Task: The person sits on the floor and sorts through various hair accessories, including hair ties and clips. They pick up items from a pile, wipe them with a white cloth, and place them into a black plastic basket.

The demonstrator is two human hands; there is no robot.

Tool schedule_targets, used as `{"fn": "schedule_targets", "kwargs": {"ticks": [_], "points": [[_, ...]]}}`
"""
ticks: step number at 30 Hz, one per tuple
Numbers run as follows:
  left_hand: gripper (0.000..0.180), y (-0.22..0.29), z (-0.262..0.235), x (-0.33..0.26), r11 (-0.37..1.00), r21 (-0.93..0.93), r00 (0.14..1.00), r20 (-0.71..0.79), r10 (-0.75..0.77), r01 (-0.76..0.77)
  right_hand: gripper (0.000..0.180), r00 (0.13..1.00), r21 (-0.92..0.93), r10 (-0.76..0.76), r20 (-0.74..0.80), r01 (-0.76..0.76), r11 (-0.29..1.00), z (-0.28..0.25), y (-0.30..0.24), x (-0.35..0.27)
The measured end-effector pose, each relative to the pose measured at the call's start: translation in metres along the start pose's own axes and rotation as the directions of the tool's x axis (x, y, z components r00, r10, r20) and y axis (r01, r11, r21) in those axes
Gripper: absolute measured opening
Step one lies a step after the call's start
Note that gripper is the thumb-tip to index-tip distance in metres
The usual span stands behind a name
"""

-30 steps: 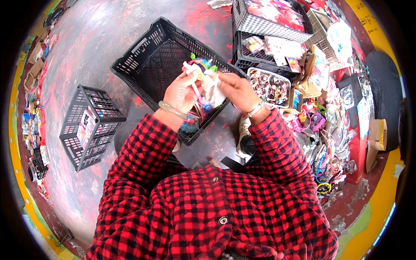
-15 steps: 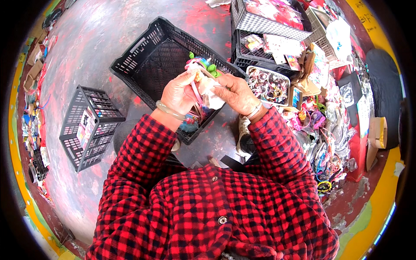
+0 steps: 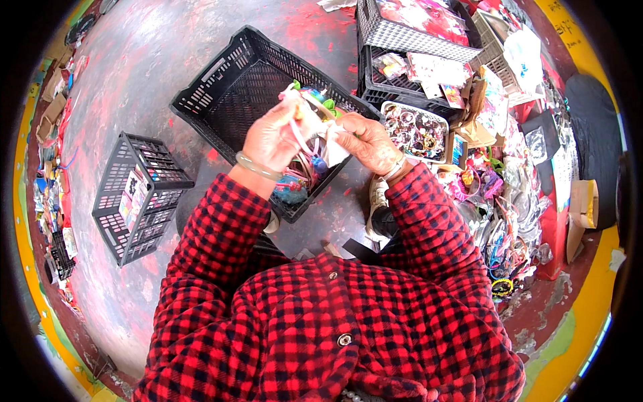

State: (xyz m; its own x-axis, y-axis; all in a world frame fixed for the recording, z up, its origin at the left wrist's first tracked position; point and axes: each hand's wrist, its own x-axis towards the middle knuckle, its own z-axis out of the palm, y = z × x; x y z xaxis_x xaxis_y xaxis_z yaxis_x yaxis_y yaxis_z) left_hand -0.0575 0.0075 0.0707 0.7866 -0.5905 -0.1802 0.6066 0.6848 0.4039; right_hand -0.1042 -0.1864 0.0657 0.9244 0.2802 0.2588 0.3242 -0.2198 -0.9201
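Note:
Over the near right part of a black plastic crate (image 3: 221, 84), my two hands hold a narrow pale pink band (image 3: 301, 139) that looks like a headband. My left hand (image 3: 269, 137) is closed around its left side. Thumb and fingers of my right hand (image 3: 372, 142) pinch its other side, where a piece of white cloth (image 3: 336, 150) hangs. Below and behind the hands, colourful hair accessories (image 3: 292, 189) lie in the crate, with green leaf-like pieces (image 3: 329, 104) among them. My fingers partly hide the band.
On the left stands a smaller black crate (image 3: 144, 194). A white basket of hair ties (image 3: 415, 130) sits at the right, beside stacked crates (image 3: 418, 39) of packaged goods. Bagged accessories (image 3: 499, 228) are heaped along the right edge. My shoes (image 3: 377, 208) are near the crate.
My left hand has shifted slightly left and turned, its fingers lifting. The pink band now shows more between the hands. My right hand has barely moved and keeps its pinch.

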Motion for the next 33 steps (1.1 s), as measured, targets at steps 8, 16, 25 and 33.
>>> {"fn": "schedule_targets", "kwargs": {"ticks": [8, 16, 25, 33], "points": [[0.018, -0.013, 0.005, -0.003, 1.000, -0.028, 0.999, -0.036, -0.011, 0.010, 0.015, 0.993, 0.019, 0.084, -0.077, -0.083, 0.996, 0.019, 0.000, 0.001], [0.023, 0.018, -0.013, 0.001, 0.986, -0.149, 0.997, 0.051, -0.064, 0.071, 0.010, 0.985, 0.260, 0.166, 0.052, -0.174, 0.950, 0.007, -0.006, -0.002], [0.027, 0.013, 0.001, 0.002, 0.989, -0.140, 0.996, 0.068, 0.054, -0.044, 0.012, 0.983, 0.404, 0.181, 0.020, -0.173, 0.898, 0.001, -0.010, -0.005], [0.015, -0.017, 0.002, 0.001, 0.996, -0.026, 0.981, -0.178, 0.082, -0.088, 0.017, 0.909, 0.295, 0.377, -0.176, -0.317, 0.901, 0.009, -0.002, 0.001]]}}
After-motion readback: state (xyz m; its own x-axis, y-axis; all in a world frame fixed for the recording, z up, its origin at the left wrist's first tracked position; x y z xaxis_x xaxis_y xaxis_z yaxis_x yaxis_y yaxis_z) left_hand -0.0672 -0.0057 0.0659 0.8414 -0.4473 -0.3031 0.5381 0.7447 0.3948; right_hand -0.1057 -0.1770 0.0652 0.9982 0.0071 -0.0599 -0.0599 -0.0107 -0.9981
